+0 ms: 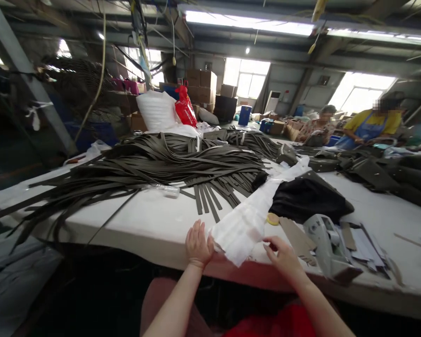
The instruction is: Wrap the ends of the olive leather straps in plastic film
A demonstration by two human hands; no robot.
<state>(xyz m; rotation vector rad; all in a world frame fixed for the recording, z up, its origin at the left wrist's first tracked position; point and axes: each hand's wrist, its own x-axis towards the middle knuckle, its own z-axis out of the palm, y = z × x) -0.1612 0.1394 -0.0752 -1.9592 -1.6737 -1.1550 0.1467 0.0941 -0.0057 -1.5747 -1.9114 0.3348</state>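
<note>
A white wrapping sheet (247, 224), folded into a long tapering bundle, lies slantwise across the table's front edge. My left hand (199, 244) rests flat at the sheet's left side, fingers stretched out, the thumb close to its lower edge. On the other side, my right hand (284, 257) hovers by the sheet's right edge with fingers bent and the thumb a little apart; nothing shows between them. What is inside the wrapping is hidden. Right of that hand stands a grey tape dispenser (324, 243). A yellow tape roll (272, 218) lies beyond the fingertips.
Long dark straps (161, 159) are heaped over the table's left and middle. A black bag (307, 199) lies behind the sheet, with brown card pieces (296, 236) before it. Dark bags (393, 180) lie at right. Two people (366, 124) work at the far right.
</note>
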